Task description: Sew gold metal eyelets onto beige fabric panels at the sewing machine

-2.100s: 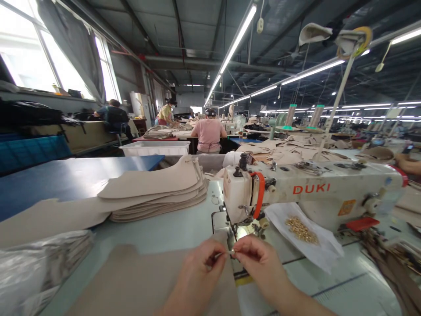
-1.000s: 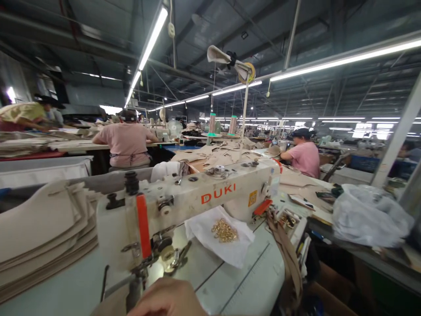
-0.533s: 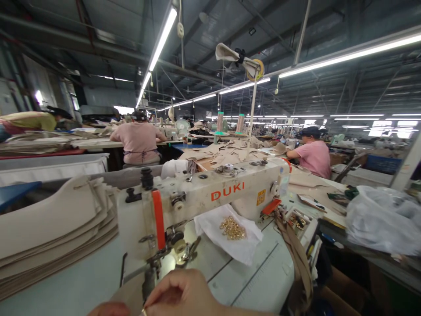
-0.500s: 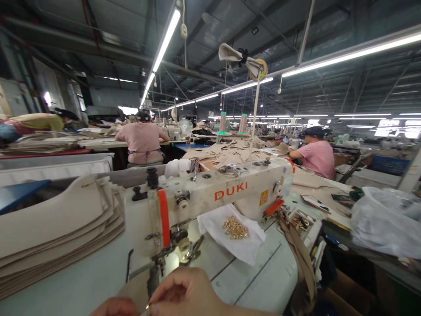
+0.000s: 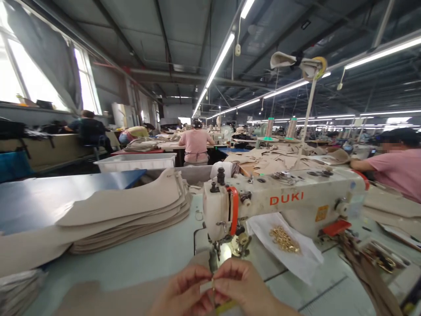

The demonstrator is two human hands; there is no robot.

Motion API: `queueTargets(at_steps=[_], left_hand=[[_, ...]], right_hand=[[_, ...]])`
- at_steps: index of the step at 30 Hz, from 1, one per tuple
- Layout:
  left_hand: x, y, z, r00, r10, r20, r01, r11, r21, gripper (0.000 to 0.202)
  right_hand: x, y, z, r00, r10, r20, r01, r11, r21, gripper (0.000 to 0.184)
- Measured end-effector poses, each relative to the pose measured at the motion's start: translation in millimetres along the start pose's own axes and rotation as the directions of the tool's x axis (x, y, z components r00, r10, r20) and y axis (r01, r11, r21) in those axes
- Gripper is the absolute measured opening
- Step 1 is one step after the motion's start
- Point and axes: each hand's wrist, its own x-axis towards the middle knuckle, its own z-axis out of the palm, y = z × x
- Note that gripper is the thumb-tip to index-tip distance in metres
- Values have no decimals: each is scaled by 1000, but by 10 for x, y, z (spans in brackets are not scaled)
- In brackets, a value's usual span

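Observation:
Just in front of the sewing machine point(image 5: 283, 199), my hands meet with their fingertips together. My left hand point(image 5: 187, 289) pinches a short pale strip point(image 5: 206, 288). The thumb and forefinger of my right hand point(image 5: 241, 283) close on a small gold metal ring point(image 5: 213, 283) at the strip's end; fingers partly hide both. Beyond the fingertips is the lit needle area point(image 5: 225, 253). A flat beige fabric piece point(image 5: 115, 298) lies on the machine table to the left of my hands. Gold rings point(image 5: 284, 239) are heaped on a white sheet point(image 5: 302, 265) under the machine arm.
Stacked beige fabric panels point(image 5: 131, 210) stand at the left, partly over a blue surface point(image 5: 108, 184). Brown straps point(image 5: 358, 263) hang by a parts tray point(image 5: 403, 272) on the right. Co-workers in pink sit ahead point(image 5: 196, 145) and at the right point(image 5: 399, 164).
My view has swung left, so the machine appears farther right. My left hand shows more fully now, and both hands are still pinched together in front of the needle.

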Motion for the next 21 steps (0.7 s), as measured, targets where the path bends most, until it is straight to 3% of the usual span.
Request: queueTargets(at_steps=[4,8,11,14,17,21], left_hand=[[140,-148,-35,999,-36,35,35,999,33,50],[141,-143,-36,995,-91,48,87,993,82,44],[49,-66,0,997,-23,76,11,988,152,25],[-22,-21,26,992,116,47,-124,952,279,7],[-51,-21,29,980,198,11,-187,902,389,2],[-73,-7,31,971,236,-30,-196,865,462,2]], right_hand=[[4,62,-14,1000,-12,21,12,1000,-15,42],[-35,44,19,998,20,60,-21,1000,8,42],[-119,-31,79,997,-27,73,27,1000,-1,34],[-211,-105,139,992,-121,42,127,975,-184,21],[-258,-137,155,982,-188,18,180,901,-394,18],[-248,-141,105,960,-279,37,263,842,-471,3]])
